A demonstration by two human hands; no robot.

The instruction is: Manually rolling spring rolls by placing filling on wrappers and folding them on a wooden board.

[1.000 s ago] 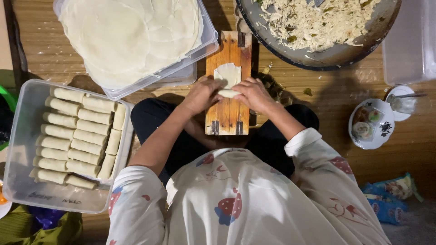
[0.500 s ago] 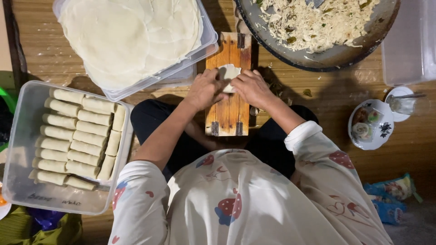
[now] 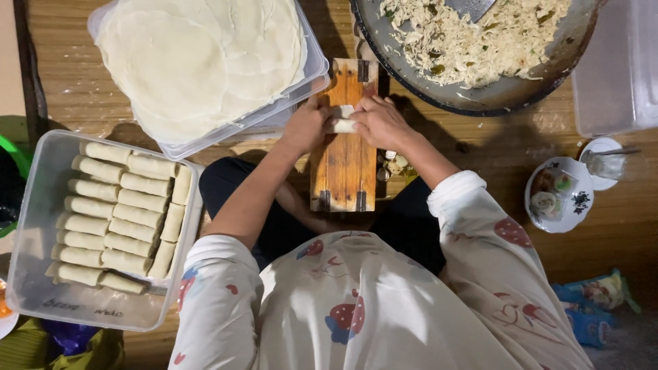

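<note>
Both my hands rest on a small wooden board [image 3: 343, 171] in front of me. My left hand [image 3: 307, 125] and my right hand [image 3: 379, 122] press together on a pale spring roll [image 3: 343, 125] lying across the board's far end. The roll is nearly closed, with only its middle showing between my fingers. Left of me, a clear plastic tub [image 3: 41, 274] holds several finished rolls [image 3: 120, 212] laid in rows. A tray of round thin wrappers [image 3: 199, 55] sits beyond my left hand. A big dark pan of shredded filling [image 3: 480, 41] sits beyond my right hand.
A small patterned dish [image 3: 556, 195] with bits of food and a little white saucer [image 3: 603, 161] lie on the wooden floor at right. A clear plastic lid [image 3: 617, 75] sits at the far right. Snack packets [image 3: 596, 301] lie near my right knee.
The flat wrapper with filling has been rolled away from me into a tight roll. Both hands moved up the board toward its far end with it.
</note>
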